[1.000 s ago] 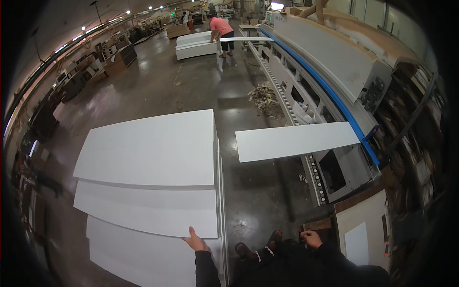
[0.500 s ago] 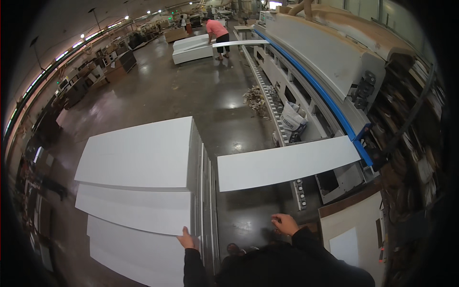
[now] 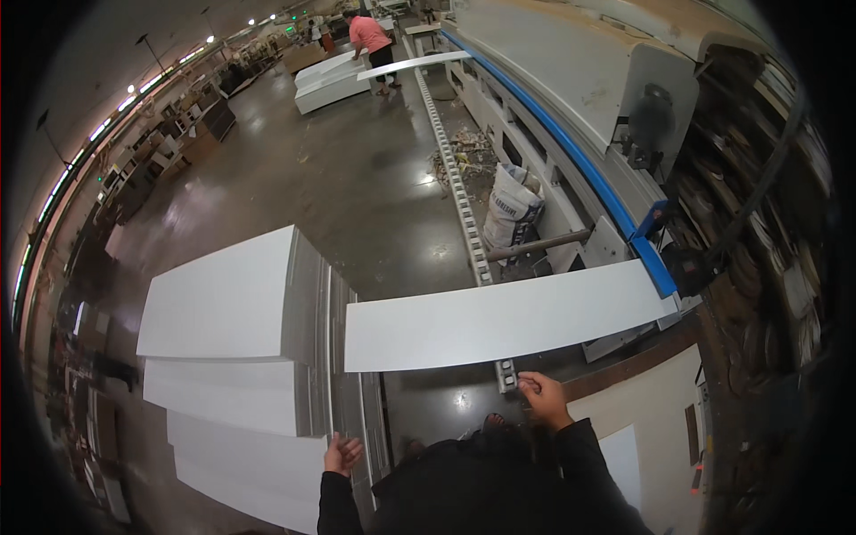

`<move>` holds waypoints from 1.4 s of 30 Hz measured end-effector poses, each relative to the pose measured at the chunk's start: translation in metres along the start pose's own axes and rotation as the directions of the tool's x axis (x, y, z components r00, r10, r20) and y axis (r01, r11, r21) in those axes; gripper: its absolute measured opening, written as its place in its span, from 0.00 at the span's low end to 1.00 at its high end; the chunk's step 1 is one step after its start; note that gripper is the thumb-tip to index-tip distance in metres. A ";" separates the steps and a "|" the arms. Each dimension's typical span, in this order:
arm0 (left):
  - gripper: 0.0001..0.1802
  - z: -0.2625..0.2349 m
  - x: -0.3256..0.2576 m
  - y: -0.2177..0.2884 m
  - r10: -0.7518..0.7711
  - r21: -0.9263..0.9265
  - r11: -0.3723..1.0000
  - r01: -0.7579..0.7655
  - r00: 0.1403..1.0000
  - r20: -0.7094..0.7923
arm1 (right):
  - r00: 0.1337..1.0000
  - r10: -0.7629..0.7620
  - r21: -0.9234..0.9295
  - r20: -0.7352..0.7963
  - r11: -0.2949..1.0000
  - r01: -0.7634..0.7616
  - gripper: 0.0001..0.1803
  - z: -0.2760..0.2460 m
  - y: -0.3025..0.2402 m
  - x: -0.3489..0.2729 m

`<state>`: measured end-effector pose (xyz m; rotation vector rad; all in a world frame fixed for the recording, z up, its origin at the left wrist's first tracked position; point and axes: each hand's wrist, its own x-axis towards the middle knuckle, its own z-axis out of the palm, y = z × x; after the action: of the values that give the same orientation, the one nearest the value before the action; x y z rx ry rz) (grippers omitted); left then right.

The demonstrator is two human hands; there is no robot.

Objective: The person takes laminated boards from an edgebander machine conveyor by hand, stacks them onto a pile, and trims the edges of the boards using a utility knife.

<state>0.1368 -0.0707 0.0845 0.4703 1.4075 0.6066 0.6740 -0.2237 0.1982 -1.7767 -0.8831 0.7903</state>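
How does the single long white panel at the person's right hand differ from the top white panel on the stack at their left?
The long white panel is narrow and lies crosswise, alone on the machine's conveyor track; the top stacked panel is broader and rests on other panels. The right hand grips the long panel's near edge; the left hand is open by the stack's side, away from the top panel. Both are flat, white and rectangular.

You have one long white panel (image 3: 504,319) at twelve o'clock, three staggered stacks of white panels (image 3: 223,308) from nine to eleven o'clock, one white sack (image 3: 513,207) at one o'clock, and one other person (image 3: 370,36) far off at twelve o'clock.
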 end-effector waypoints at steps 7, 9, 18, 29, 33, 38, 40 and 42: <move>0.58 0.170 0.049 -0.051 -0.051 -0.072 0.994 0.077 0.947 0.317 | 0.997 0.017 0.089 -0.072 0.996 -0.010 0.13 0.002 0.059 0.046; 0.60 0.220 0.064 -0.054 -0.066 -0.093 0.990 0.110 0.922 0.382 | 0.995 -0.087 0.132 -0.054 0.987 0.093 0.13 0.009 0.068 0.052; 0.24 0.354 0.128 -0.045 0.072 -0.469 0.879 0.083 0.950 0.304 | 0.991 -0.136 0.163 -0.021 0.977 0.137 0.14 0.003 0.041 0.032; 0.25 0.310 0.136 -0.061 0.133 -0.252 0.967 -0.027 0.900 0.416 | 0.893 -0.306 -0.358 -0.329 0.916 0.182 0.14 -0.129 0.110 0.076; 0.23 0.289 0.122 -0.075 0.059 -0.287 0.957 0.048 0.934 0.353 | 0.754 -0.311 -0.580 -0.579 0.807 -0.112 0.26 -0.243 0.180 0.122; 0.23 0.286 0.081 -0.076 -0.085 -0.182 0.973 0.142 0.954 0.287 | 0.656 -0.029 -0.566 -0.755 0.534 -0.628 0.42 -0.378 0.266 0.111; 0.22 0.268 0.074 -0.078 -0.099 -0.181 0.973 0.146 0.965 0.242 | 0.710 0.136 -0.510 -0.691 0.605 -0.612 0.40 -0.378 0.264 0.120; 0.21 0.273 0.063 -0.078 -0.087 -0.208 0.969 0.133 0.973 0.215 | 0.724 0.091 -0.531 -0.683 0.620 -0.578 0.38 -0.380 0.266 0.117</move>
<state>0.4203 -0.0761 0.0189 0.2661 1.1470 0.5982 1.1058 -0.3760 0.0577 -2.7674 -0.3849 -0.0012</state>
